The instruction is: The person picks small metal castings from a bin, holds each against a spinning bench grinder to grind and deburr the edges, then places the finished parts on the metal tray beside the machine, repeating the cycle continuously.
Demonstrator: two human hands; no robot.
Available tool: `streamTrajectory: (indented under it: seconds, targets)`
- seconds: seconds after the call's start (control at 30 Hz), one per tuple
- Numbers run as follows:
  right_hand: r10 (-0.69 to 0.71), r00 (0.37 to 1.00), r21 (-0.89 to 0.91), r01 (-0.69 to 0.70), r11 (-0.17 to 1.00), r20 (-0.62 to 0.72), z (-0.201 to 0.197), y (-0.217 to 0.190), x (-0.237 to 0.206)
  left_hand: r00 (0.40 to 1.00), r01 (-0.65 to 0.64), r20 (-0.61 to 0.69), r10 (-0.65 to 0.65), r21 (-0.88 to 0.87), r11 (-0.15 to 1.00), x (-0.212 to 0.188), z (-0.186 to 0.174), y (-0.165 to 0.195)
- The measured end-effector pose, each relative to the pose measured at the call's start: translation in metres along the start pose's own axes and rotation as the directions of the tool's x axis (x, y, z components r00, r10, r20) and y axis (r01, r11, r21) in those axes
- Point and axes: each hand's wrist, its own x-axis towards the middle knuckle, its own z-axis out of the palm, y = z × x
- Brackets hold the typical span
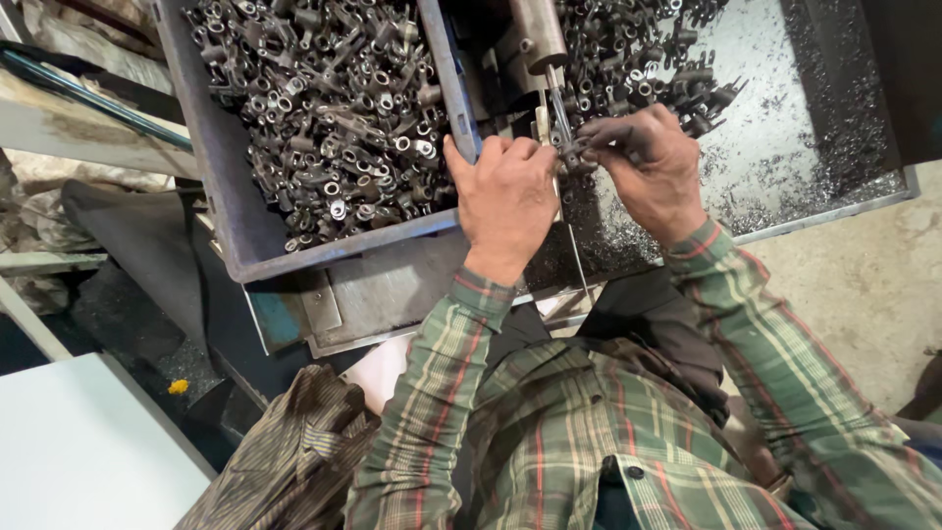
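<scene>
The person is sitting close against a metal table (392,285), so that both hands are working right under a small machine spindle (538,34) that is pointing down at them. The right hand (648,172) is pinching a small dark metal fitting (574,157) between thumb and fingertips, holding it up against the thin tool bit (559,113) below the spindle; the fingers are closed narrowly around the piece, which seems meant to keep it steady and lined up. The left hand (505,201) is lying curled just beside it, knuckles up, with its fingertips reaching toward the same spot and touching the edge of the grey bin (231,196), probably as a brace. Whether it is gripping anything underneath cannot be told.

The bin is standing at the left, within easy reach, and is heaped with similar small forked metal fittings (334,118). A second heap of fittings (638,59) is lying on a steel tray (834,137) at the right, which is also catching dark metal shavings (756,196). Keeping the two heaps on opposite sides looks like a way of keeping the batches apart.
</scene>
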Motion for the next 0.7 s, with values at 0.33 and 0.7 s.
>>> streamTrajectory:
  seconds: [0.33, 0.7]
  targets:
    - [0.086, 0.995, 0.298, -0.070, 0.952, -0.041, 0.016, 0.023, -0.003, 0.997, 0.026, -0.081, -0.021, 0.062, 0.998, 0.000, 0.006, 0.005]
    - [0.154, 0.988, 0.380, -0.144, 0.914, 0.003, 0.016, 0.032, 0.000, 0.999, 0.014, -0.040, -0.011, 0.064, 0.998, 0.003, 0.008, 0.001]
